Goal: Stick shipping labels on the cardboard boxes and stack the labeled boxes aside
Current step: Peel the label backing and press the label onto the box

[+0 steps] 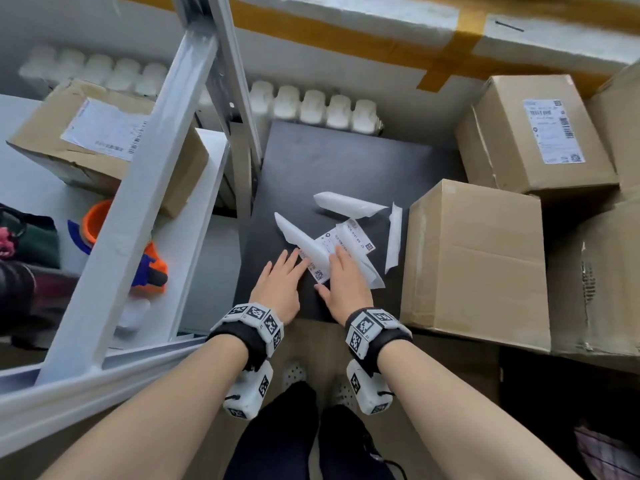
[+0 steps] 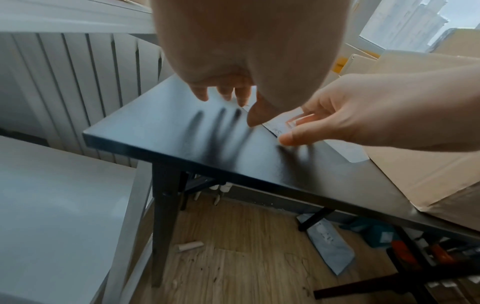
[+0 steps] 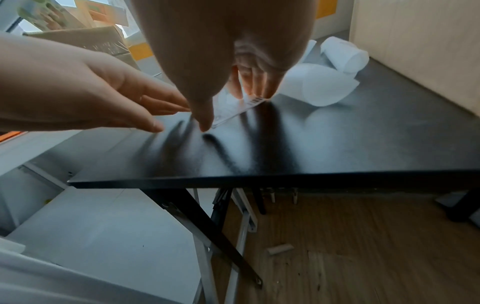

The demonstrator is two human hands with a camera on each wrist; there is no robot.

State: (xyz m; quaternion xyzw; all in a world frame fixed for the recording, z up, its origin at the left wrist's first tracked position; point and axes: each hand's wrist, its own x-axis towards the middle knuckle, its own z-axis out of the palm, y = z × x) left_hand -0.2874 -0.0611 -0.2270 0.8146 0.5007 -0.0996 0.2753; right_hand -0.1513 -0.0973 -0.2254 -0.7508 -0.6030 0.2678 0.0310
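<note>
1. Head view, biggest worry: the blank box (image 1: pixel 474 261) just right of the right hand (image 1: pixel 346 289) has no label yet, and the printed label (image 1: pixel 343 244) lies on the black table (image 1: pixel 329 161) under both hands' fingertips, mixed in with curled white backing strips (image 1: pixel 349 202). If the peel starts on the wrong sheet, I judge a spare backing comes up instead of the label.
2. Next: both hands are flat and relaxed, fingers straight, gripping nothing. The left hand (image 1: pixel 277 289) rests its fingertips at the label's left edge and the right hand covers its near end. A thin sheet on a glossy top may slide rather than lift, and a half-peeled sticky side could fold onto itself or catch a loose strip.
3. Smaller risk: sweeping the label toward the box could knock the strip (image 1: pixel 394 237) leaning against the box wall off the table.
4. The surface: a small dark table, shiny enough to mirror the fingers in the wrist views, with the blank box on its right part, beyond the right hand.
5. The room: a labelled box (image 1: pixel 530 133) sits farther out to the right, another labelled box (image 1: pixel 104 140) on a white shelf unit (image 1: pixel 145 188) left of the left hand, a radiator (image 1: pixel 311 105) straight ahead, and wood flooring (image 2: pixel 246 257) with a cardboard tube (image 2: pixel 189 245) below.
</note>
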